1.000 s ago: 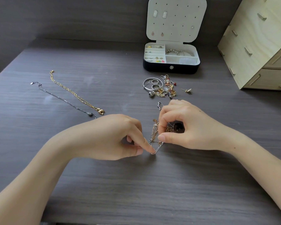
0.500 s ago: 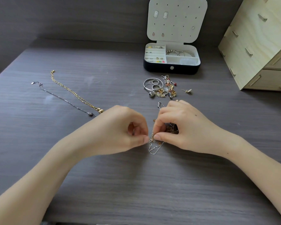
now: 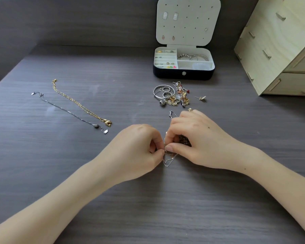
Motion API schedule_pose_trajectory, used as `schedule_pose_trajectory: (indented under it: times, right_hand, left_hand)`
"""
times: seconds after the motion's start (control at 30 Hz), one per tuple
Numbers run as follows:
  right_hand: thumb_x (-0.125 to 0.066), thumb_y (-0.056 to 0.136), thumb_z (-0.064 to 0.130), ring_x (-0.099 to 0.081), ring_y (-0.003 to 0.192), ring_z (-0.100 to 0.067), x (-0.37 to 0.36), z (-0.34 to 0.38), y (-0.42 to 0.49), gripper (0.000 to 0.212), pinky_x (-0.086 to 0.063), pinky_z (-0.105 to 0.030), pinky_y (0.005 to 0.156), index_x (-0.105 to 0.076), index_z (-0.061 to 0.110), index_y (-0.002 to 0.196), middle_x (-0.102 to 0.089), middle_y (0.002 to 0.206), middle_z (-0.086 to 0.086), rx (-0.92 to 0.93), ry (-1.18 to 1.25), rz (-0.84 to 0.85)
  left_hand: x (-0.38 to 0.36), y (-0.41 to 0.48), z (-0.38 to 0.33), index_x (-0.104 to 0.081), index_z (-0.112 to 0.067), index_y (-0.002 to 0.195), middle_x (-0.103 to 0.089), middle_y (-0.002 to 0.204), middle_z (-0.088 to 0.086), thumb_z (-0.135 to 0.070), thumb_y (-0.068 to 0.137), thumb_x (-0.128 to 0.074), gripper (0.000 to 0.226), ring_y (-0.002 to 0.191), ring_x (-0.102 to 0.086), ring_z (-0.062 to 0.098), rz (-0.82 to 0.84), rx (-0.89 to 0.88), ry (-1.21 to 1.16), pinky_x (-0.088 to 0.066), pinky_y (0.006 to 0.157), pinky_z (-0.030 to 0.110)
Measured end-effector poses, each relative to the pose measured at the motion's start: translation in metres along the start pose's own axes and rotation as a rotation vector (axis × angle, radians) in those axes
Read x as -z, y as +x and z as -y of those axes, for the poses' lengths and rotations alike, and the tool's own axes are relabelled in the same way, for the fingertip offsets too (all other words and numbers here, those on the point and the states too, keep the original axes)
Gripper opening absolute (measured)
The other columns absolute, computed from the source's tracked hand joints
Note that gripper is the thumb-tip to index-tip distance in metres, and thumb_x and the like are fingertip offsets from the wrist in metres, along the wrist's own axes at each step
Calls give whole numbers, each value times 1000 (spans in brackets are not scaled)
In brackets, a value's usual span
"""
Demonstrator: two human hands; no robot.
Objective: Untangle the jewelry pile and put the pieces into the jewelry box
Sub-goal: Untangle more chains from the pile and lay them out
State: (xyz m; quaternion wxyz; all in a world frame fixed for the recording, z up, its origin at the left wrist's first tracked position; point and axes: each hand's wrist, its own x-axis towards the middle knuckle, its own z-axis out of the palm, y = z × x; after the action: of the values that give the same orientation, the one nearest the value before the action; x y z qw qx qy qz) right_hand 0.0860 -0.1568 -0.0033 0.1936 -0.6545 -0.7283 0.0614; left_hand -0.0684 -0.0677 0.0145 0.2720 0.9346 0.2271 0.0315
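centrally, left hand (image 3: pixel 139 148) and right hand (image 3: pixel 197 138) pinch chains (image 3: pixel 169 160).

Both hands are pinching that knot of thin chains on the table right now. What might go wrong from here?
1. The left hand and right hand pinch the knot of thin silver and gold chains very close together; a hard pull may tighten it or snap a link.
2. A silver chain end lies beyond the right hand, near the loose pile of rings and charms; it could snag there.
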Motion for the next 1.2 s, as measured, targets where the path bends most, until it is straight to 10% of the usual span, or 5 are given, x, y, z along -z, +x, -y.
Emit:
schedule_pose_trajectory:
  times: [0.37, 1.07, 1.2]
  right_hand:
    - [-47, 79, 54, -43, 74, -5, 10, -11, -4, 11, -30, -17, 72, -48, 46, 72, -57, 71, 9, -90, 255, -25]
    - [-52, 92, 19, -58, 80, -14, 12, -8, -7, 6, -47, -35, 74, -54, 19, 86, -64, 79, 12, -221, 442, -19]
    - [-53, 93, 12, -55, 72, -10, 13, -7, -7, 12, -43, -21, 66, -51, 20, 84, -61, 76, 9, -221, 457, -55]
  left_hand:
    - [9, 1, 5, -62, -19, 75, -57, 60, -10, -17, 83, -61, 9, 58, -50, -1, -15, 76, -160, -37, 56, 11]
    - [-4, -3, 7, -52, -18, 87, -48, 72, -12, -26, 79, -65, 17, 69, -43, 0, -131, -41, 20, -33, 66, 12]
    - [-2, -2, 8, -54, -22, 79, -50, 73, -12, -25, 79, -64, 11, 70, -46, 2, -97, -36, 26, -34, 65, 11]
